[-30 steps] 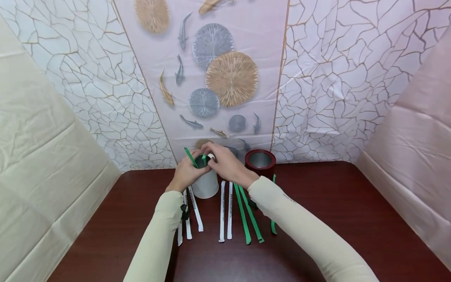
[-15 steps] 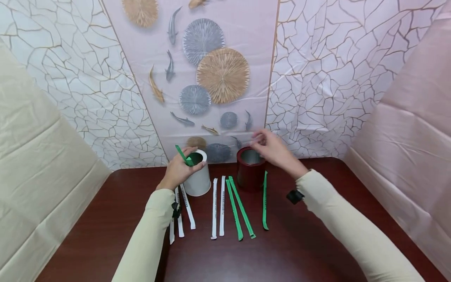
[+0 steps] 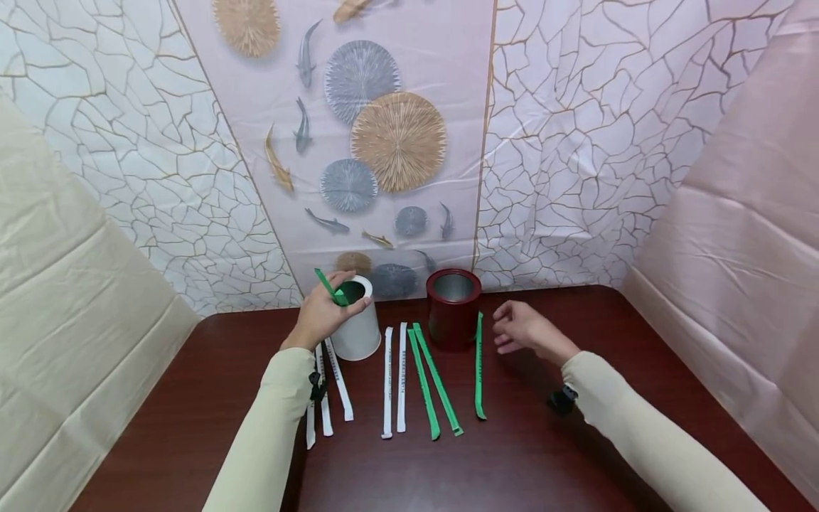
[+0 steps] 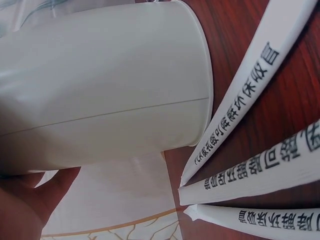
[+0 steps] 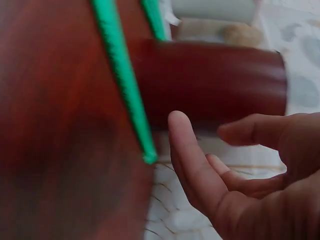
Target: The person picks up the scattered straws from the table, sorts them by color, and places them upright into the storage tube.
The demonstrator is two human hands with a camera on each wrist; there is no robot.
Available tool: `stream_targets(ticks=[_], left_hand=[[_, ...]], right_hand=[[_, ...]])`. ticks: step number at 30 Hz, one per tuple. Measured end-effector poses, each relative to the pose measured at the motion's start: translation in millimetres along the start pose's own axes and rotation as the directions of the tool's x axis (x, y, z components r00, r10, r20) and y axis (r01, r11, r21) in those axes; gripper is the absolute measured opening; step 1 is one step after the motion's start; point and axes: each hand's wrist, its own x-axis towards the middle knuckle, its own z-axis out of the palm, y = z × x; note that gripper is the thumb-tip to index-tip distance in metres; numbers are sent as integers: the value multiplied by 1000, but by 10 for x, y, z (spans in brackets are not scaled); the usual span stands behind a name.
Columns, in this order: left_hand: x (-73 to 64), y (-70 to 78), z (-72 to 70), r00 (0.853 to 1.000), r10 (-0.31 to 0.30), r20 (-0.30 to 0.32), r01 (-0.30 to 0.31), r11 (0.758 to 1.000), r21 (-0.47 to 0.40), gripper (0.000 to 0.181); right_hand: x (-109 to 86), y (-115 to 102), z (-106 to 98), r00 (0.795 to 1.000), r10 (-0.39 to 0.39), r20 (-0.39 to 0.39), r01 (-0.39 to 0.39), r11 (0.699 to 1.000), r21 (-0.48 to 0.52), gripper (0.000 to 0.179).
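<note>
In the head view my left hand [image 3: 324, 311] grips the white can [image 3: 358, 334] near its rim, thumb at the front and fingers at the far side. Green paper-wrapped straws [image 3: 329, 286] poke up out of that can beside the fingers. The left wrist view shows the can's smooth side [image 4: 110, 85] close up. My right hand [image 3: 527, 331], holding nothing, hovers right of the dark red can [image 3: 453, 313]. Close to its fingers lies a single green wrapped straw [image 3: 479, 370], also seen in the right wrist view with the red can [image 5: 210, 85] behind it.
Two more green straws [image 3: 435, 384] lie in front of the red can. Two white wrapped straws [image 3: 394, 384] lie left of them, and several white straws [image 3: 339, 384] by my left forearm. A patterned cloth [image 3: 397, 227] hangs behind the dark table [image 3: 544, 455].
My right hand has left the white can's mouth, swung right past the red can's rim, and come down beside the single green straw. The left hand keeps its hold on the white can.
</note>
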Motion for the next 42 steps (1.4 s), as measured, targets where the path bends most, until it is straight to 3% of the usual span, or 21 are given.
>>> stream_targets(ticks=[7,14,18,25,30,36,39,42], left_hand=[[12,2,-6,1000,6,12,-6,1000,-2,79],[7,2,-16,1000,-1,-3,1,1000,-6,78],[9,1,-25,1000,0,-6,0,1000,-6,78],[-18,-16,-22,1000,-6,-3,6,1000,-14,78],[2,10,-27,1000,-4,0,4,1000,-14,79],[11,-5,-33,1000,0,-14,-1,1000,-21,79],[6,-13,-28,1000,4,-13,-4,1000,-15,79],[2,-18,-17,1000,5,-9,-5,1000,-9,78]], right_hand=[[108,207,293,999,33,-4,-33,984,-174,30],[286,258,390,999,37,12,-29,918,-396,26],[307,224,333,999,44,14,-35,916,-399,23],[294,138,183,999,41,3,-38,949,-314,19],[310,-177,-37,1000,24,-18,-28,963,-268,18],[261,-675,-239,994,-89,-70,66,957,-283,20],[224,-901,-269,979,-176,-99,146,956,-255,15],[169,-1135,-208,949,-286,-131,253,942,-220,18]])
